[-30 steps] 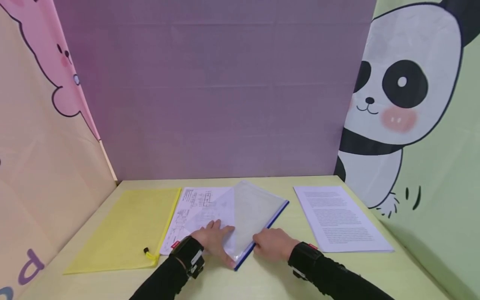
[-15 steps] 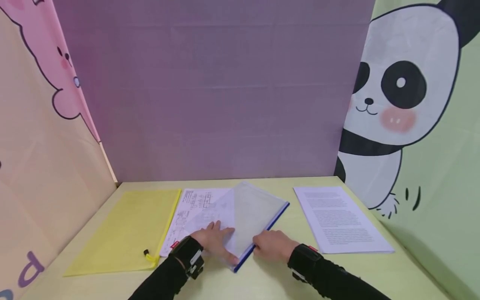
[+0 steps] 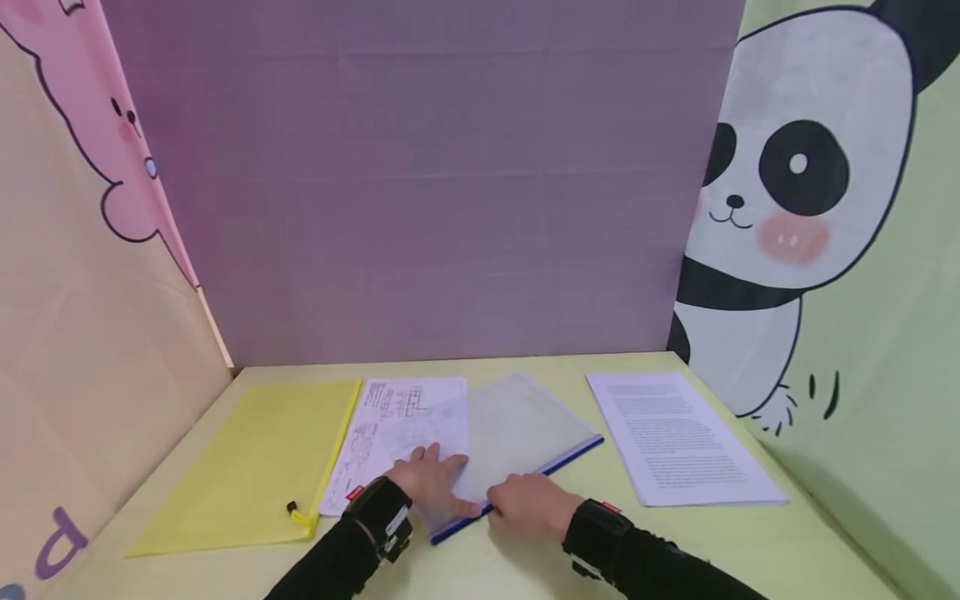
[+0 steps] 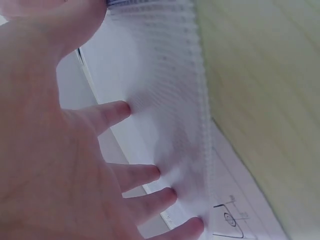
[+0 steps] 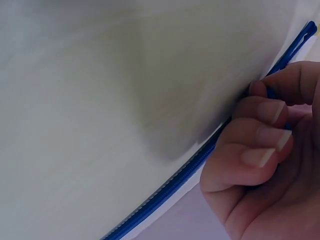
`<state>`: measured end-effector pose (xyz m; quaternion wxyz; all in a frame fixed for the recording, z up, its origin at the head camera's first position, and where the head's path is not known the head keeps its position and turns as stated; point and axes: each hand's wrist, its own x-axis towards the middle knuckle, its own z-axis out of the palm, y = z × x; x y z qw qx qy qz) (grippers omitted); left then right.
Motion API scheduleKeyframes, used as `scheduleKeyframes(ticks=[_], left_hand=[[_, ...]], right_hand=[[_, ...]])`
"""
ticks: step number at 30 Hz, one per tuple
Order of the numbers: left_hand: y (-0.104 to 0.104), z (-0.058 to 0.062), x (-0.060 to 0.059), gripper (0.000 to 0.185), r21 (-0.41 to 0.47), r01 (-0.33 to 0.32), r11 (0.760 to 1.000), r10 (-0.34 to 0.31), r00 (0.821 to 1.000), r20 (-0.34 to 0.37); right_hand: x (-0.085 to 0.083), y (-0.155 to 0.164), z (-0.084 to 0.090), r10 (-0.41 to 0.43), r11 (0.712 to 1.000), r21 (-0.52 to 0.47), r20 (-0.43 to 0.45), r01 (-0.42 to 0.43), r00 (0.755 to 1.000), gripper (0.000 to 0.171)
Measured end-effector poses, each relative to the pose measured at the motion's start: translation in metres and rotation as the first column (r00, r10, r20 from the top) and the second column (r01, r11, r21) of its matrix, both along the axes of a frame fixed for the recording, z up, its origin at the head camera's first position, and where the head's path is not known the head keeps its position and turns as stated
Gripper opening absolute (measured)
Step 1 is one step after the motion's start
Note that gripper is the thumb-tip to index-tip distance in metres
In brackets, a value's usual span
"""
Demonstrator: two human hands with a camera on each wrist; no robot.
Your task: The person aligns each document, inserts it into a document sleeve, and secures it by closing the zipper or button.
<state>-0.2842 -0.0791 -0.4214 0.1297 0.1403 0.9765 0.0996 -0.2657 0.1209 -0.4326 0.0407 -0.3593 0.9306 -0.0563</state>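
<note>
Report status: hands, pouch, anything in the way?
Left hand flat on clear pouch. Right hand pinching its blue zipper edge. Pouch overlaps printed sheet; nothing blocking.

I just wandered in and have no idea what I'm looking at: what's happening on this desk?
A person is handling a clear zip pouch with a blue zipper edge at the middle of a desk. The left hand lies flat on it, fingers spread, where it overlaps a printed sheet. The right hand curls its fingers round the zipper edge. A yellow pouch lies to the left and a stack of printed pages to the right.
</note>
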Motion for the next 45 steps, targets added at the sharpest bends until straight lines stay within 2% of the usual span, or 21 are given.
scheduleKeyframes(ticks=[7, 13, 21, 28, 40, 45], left_hand=[[0.0, -0.004, -0.002, 0.093, -0.042, 0.003, 0.999, -0.003, 1.0, -0.011], [0.0, -0.004, -0.001, 0.093, -0.04, 0.005, 0.999, -0.005, 1.0, 0.0], [0.002, -0.002, -0.001, 0.093, -0.036, -0.013, 0.999, 0.014, 0.999, 0.03], [0.002, -0.001, -0.001, 0.091, -0.038, 0.009, 0.999, -0.008, 1.0, 0.025], [0.001, 0.0, -0.001, 0.092, -0.022, 0.008, 1.0, -0.007, 1.0, 0.027], [0.003, -0.001, -0.003, 0.092, -0.018, 0.012, 1.0, -0.011, 1.0, 0.016]], right_hand=[[0.0, -0.003, -0.002, -0.009, 1.0, 0.007, -0.002, 0.009, 1.0, 0.017], [-0.001, -0.003, -0.003, -0.023, 1.0, 0.015, -0.004, 0.023, 1.0, 0.018], [-0.005, -0.002, -0.001, -0.084, 0.996, 0.04, 0.013, 0.083, 0.996, 0.019], [-0.008, -0.001, 0.001, -0.129, 0.991, 0.052, 0.043, 0.127, 0.991, 0.018], [-0.012, 0.011, -0.002, -0.159, 0.987, 0.027, -0.013, 0.159, 0.987, 0.019], [-0.013, 0.014, -0.002, -0.167, 0.986, 0.025, 0.001, 0.167, 0.986, 0.021]])
